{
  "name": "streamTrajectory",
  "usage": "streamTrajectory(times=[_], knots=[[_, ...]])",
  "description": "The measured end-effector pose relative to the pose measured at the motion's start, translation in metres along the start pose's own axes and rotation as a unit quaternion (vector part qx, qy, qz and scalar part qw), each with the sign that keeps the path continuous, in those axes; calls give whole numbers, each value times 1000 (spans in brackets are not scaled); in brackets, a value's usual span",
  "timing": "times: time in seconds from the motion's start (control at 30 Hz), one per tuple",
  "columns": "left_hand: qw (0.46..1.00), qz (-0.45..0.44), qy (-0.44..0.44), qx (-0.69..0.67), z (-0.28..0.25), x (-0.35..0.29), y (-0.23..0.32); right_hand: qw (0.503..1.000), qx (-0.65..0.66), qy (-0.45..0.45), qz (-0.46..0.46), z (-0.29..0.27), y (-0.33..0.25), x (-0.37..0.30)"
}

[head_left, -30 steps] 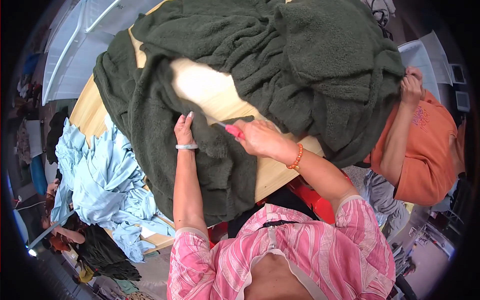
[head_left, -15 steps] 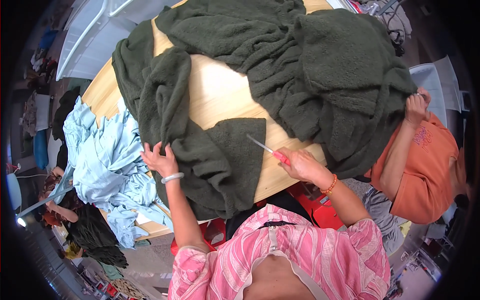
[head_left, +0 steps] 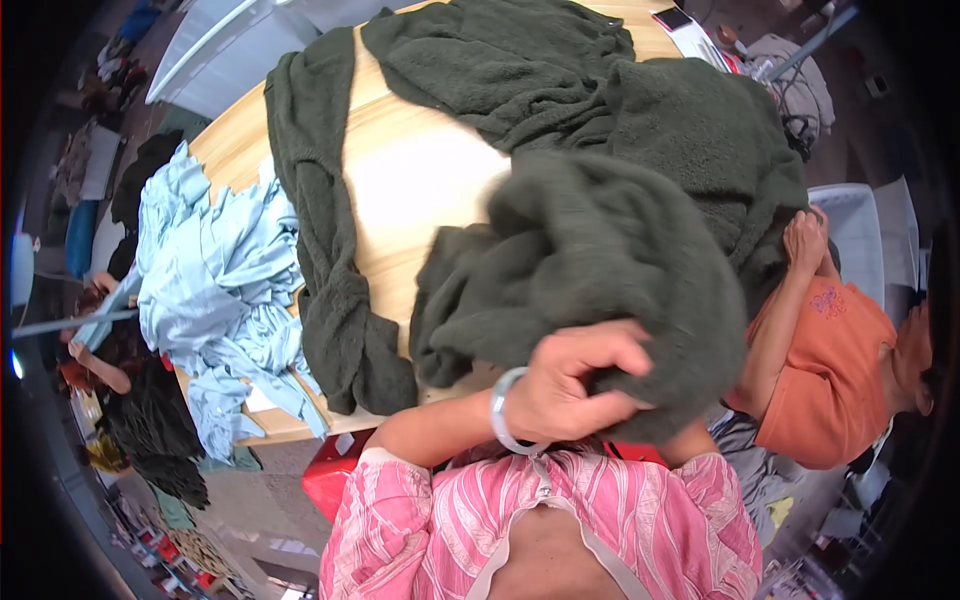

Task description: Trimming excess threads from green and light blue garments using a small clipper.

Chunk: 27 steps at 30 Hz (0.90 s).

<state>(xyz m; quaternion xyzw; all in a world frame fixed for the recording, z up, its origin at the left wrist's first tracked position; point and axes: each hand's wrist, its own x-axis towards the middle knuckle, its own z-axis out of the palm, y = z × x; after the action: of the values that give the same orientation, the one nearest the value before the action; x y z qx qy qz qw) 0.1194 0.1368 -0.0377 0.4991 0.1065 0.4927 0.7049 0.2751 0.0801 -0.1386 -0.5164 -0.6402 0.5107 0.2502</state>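
My left hand reaches across in front of my chest, its fingers curled closed at the edge of a lifted dark green fleecy garment. That bundle is blurred by motion and hangs bunched over the table's near right side. My right forearm ends beneath it, so the right hand and the pink-handled tool are hidden. Left of the bundle, a long dark green knit piece lies along the table. More dark green cloth is heaped at the back and right.
Light blue cloth is piled on the left of the wooden table. A co-worker in an orange top grips the green cloth at right. Pale bins stand behind and at right; a red stool is below. Another person's arm shows far left.
My left hand has swung right and raised the near dark green garment off the table. The garment now covers my right hand and the pink-handled tool it held over the cloth.
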Motion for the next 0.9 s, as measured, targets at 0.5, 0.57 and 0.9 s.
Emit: streamTrajectory(times=[0.5, 0.57, 0.9], knots=[[798, -3, -19, 602, -87, -36, -247, 936, -257, -71, 230, -15, 27, -109], [926, -126, 7, 356, -84, -35, -244, 938, -192, -87, 276, -23, -3, -115], [647, -158, -37, 745, -157, -67, -165, 987, -104, 117, 43, -4, 42, 7]])
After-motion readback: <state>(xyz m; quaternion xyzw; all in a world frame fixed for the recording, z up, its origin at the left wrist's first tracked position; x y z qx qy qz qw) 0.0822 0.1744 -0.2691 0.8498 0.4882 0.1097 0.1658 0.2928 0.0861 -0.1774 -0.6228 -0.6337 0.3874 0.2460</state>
